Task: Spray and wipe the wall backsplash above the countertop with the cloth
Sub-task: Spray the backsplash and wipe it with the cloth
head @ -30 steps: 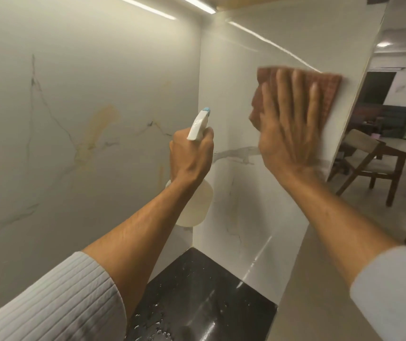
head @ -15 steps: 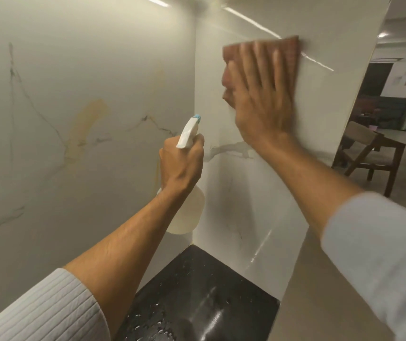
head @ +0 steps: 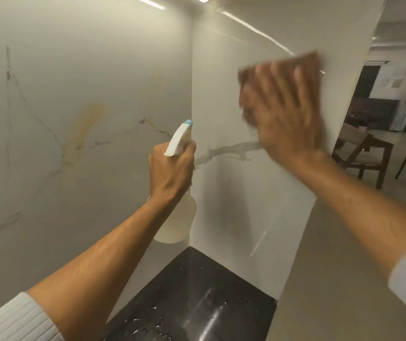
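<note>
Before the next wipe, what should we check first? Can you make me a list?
1. The cloth lies flat between the right hand and the backsplash: ok.
2. The left hand has its grip curled round the spray bottle: ok.
3. The nozzle points toward the backsplash, away from the person: ok.
4. Liquid left in the spray bottle: cannot tell, it looks cloudy.
5. The countertop is dry: not ok, droplets sit on it.

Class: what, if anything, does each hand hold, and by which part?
The left hand grips the spray bottle by its neck. The right hand presses the cloth flat against the backsplash, not gripping it.
</note>
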